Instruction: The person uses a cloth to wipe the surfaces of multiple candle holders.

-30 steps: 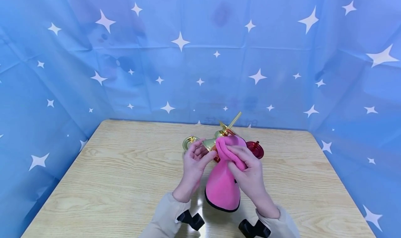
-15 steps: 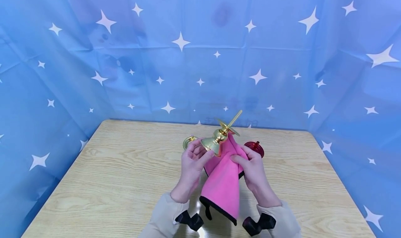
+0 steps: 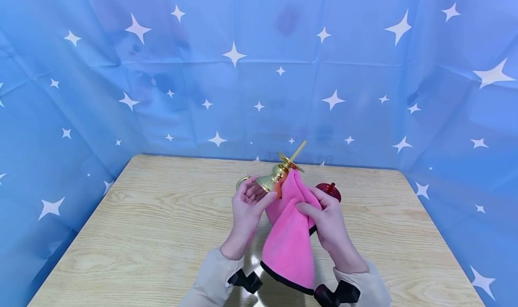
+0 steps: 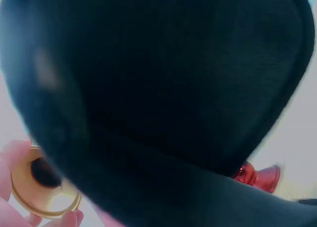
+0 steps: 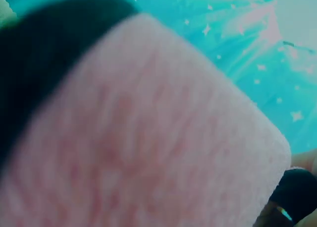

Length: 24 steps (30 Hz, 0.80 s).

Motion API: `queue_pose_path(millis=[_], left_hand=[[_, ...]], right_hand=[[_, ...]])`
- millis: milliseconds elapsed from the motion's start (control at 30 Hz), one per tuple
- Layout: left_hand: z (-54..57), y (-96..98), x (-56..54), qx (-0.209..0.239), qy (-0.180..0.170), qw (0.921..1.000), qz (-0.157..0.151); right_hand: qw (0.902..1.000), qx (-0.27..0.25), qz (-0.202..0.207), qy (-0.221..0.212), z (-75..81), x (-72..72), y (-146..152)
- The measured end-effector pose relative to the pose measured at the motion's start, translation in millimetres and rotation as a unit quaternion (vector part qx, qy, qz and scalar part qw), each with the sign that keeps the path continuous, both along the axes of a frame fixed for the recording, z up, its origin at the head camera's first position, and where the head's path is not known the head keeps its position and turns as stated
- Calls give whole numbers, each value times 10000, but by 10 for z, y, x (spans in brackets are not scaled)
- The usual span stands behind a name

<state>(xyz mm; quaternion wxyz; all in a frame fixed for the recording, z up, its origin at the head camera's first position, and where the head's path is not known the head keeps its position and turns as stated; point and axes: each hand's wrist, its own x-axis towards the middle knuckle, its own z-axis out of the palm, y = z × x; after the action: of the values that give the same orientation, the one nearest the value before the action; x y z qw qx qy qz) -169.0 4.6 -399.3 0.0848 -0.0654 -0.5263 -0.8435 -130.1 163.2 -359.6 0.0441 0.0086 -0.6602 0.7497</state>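
Note:
A shiny gold candlestick (image 3: 268, 181), with a flared base, a round knob, a disc and a long spike, is tilted above the table. My left hand (image 3: 247, 210) holds it by the base, fingers on one side and thumb on the other. In the left wrist view the hollow base (image 4: 30, 187) faces the camera. With my right hand (image 3: 329, 221) I pinch a pink cloth (image 3: 289, 248) edged in black, its upper part against the candlestick's side. Cloth covers most of both wrist views, and its dark side fills the left one.
On the wooden table (image 3: 162, 221), a red candlestick (image 3: 328, 190) stands behind my right hand. Another gold piece (image 3: 241, 181) is partly hidden behind my left fingers. A blue star-patterned curtain (image 3: 259, 86) surrounds the table at the back and sides.
The cloth, earlier bunched over the candlestick's side, now hangs lower and more spread out. My right hand moved slightly down and right. The candlestick stays in my left hand, shifted slightly left.

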Motion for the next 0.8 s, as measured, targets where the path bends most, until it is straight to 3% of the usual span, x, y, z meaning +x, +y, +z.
queue_pose_path(millis=[133,267,400,533,633,800], left_hand=[[-33,-6,-5,-75,-104,9999,-10],[-51,7,10,-145,-157,9997,-98],[-36,30,25,-115,-120,9998,-120],[-13,37,28,-21,-123,9999,-20],[-9,31,19,132,-170,9997,88],[-2,13,8,284,-88,9993,233]], right_hand=[[9981,124,-274,540,54,48,-43],[9910,693,-577,990,52,56,-94],[9690,1551,-760,1764,-29,51,-144],[9512,1822,-822,2350,-120,34,-169],[9549,1867,-780,2175,-166,16,-157],[9801,1575,-657,1012,-186,-25,-116]])
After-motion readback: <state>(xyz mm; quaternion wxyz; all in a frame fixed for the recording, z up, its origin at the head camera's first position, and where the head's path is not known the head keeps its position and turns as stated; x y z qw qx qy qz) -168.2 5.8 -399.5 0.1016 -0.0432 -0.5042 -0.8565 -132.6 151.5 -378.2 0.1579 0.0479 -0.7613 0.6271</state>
